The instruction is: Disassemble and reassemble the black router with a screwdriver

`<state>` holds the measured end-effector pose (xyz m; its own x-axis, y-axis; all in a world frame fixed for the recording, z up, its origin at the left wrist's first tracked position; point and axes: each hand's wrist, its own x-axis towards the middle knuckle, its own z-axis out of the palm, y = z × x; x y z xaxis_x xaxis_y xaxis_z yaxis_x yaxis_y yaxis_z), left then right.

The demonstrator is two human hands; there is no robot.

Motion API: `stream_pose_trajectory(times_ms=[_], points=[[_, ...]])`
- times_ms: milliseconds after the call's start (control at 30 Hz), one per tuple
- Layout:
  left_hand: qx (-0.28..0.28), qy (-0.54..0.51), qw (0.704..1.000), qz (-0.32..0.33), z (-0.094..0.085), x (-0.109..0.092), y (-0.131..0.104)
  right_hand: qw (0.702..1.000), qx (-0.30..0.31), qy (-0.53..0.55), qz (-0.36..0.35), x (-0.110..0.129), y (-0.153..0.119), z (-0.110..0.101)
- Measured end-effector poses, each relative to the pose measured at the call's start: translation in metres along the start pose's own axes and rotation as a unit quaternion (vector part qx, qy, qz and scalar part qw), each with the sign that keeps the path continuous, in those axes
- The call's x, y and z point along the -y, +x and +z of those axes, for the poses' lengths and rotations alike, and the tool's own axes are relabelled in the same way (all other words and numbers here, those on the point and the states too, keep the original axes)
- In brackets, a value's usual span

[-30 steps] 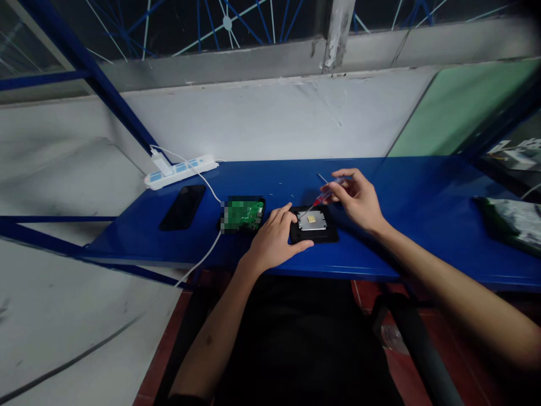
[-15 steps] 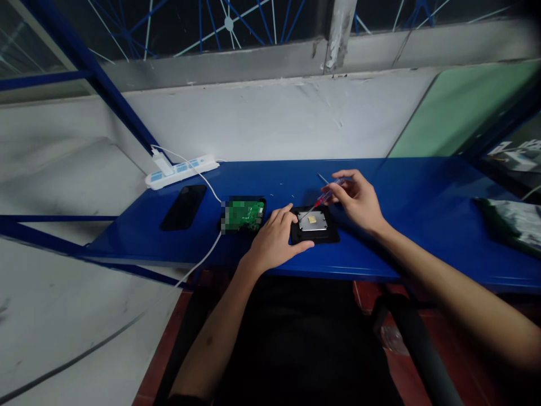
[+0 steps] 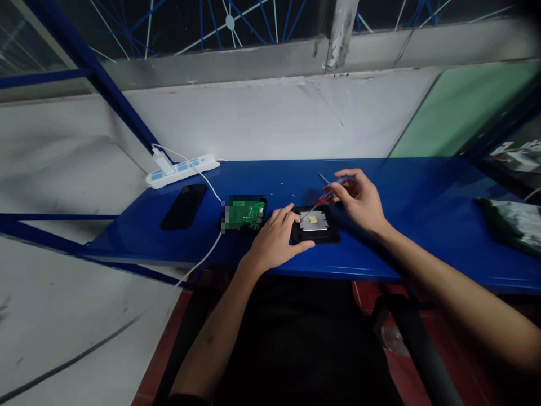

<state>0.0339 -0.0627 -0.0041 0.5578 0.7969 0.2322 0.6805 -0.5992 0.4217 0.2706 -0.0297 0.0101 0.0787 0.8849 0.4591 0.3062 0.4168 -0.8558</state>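
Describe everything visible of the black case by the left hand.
The black case is flat, roughly rectangular and plastic-looking. A silvery plate sits in it, bearing a pale yellow square. It lies on the blue table. The left hand rests against its left side; a screwdriver in the right hand slants towards the plate's upper-left corner.

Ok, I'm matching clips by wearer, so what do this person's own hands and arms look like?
The left hand and right hand wear no gloves, and no ring or watch shows. The left forearm has a small dark spot, and a black sleeve just shows at the bottom edge. No sleeve can be made out on the right forearm.
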Motion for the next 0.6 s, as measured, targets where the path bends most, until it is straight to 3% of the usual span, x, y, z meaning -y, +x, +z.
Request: stream_pose_trajectory(times_ms=[600], points=[[0.011, -0.001, 1.000, -0.005, -0.0024, -0.0018, 0.0003, 1.000, -0.001, 0.017, -0.010, 0.0042, -0.0020, 0.0008]])
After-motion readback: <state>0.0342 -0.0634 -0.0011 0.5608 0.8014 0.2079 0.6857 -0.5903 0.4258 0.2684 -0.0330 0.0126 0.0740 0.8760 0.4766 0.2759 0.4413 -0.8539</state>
